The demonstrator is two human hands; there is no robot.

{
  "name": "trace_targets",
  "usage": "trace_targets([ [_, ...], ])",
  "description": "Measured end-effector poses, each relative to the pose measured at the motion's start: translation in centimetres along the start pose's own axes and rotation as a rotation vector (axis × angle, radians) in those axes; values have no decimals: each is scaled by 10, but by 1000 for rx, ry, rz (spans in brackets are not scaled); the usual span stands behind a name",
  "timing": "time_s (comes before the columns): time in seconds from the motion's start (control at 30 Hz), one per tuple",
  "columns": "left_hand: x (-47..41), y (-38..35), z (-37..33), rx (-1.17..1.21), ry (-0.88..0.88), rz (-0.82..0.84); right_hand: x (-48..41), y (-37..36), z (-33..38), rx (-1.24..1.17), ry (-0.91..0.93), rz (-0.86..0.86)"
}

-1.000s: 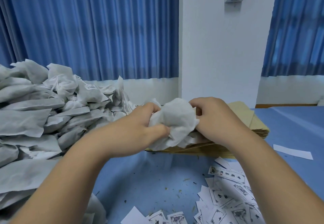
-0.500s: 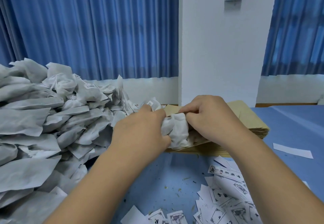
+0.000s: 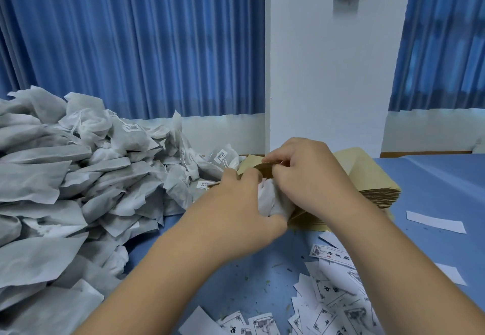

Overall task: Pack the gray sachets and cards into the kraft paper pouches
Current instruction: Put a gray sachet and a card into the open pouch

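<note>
My left hand (image 3: 244, 203) grips a crumpled gray sachet (image 3: 270, 199) and holds it at the mouth of the top kraft paper pouch (image 3: 258, 168). My right hand (image 3: 307, 174) pinches the pouch's upper lip, keeping the mouth open; the dark inside shows between my fingers. Part of the sachet is hidden inside the pouch and behind my hands. The pouch lies on a stack of kraft pouches (image 3: 378, 193). A big heap of gray sachets (image 3: 78, 187) fills the left. Printed cards (image 3: 338, 298) lie scattered at the lower right.
The blue table cover (image 3: 433, 182) runs to the right, with loose white slips (image 3: 435, 221) on it. A white pillar (image 3: 328, 72) and blue curtains (image 3: 131, 41) stand behind. Small green crumbs dot the cloth near the cards.
Both hands moved the sachet away from me and down to the stack. The sachet went from bulging between my hands to mostly tucked into the pouch mouth, which my right hand lifted open.
</note>
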State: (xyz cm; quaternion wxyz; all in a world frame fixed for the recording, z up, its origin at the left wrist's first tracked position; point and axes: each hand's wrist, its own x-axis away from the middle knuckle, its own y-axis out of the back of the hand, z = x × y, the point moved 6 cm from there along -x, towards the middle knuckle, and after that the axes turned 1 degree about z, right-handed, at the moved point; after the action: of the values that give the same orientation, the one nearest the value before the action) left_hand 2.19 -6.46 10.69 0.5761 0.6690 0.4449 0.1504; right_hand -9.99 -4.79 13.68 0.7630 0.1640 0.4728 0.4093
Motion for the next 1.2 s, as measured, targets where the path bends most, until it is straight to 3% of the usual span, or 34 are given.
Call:
trace_targets([
  [0.2, -5, 5, -1, 102, -22, -99, 0, 3, 10, 80, 57, -7],
  [0.47, -3, 5, -8, -182, -42, -384, 3, 10, 25, 21, 124, -76],
  [0.67, -6, 6, -3, 226, -118, -392, 0, 15, 10, 47, 54, -113],
  [0.8, -8, 3, 2, 335, -188, -453, -4, 20, -3, 49, -24, -125],
  [0.97, -3, -2, -5, 75, -381, -487, -4, 23, -6, 45, -37, -132],
  [1.2, -4, -13, -7, -203, -527, -344, -4, 34, -12, -83, -102, -152],
])
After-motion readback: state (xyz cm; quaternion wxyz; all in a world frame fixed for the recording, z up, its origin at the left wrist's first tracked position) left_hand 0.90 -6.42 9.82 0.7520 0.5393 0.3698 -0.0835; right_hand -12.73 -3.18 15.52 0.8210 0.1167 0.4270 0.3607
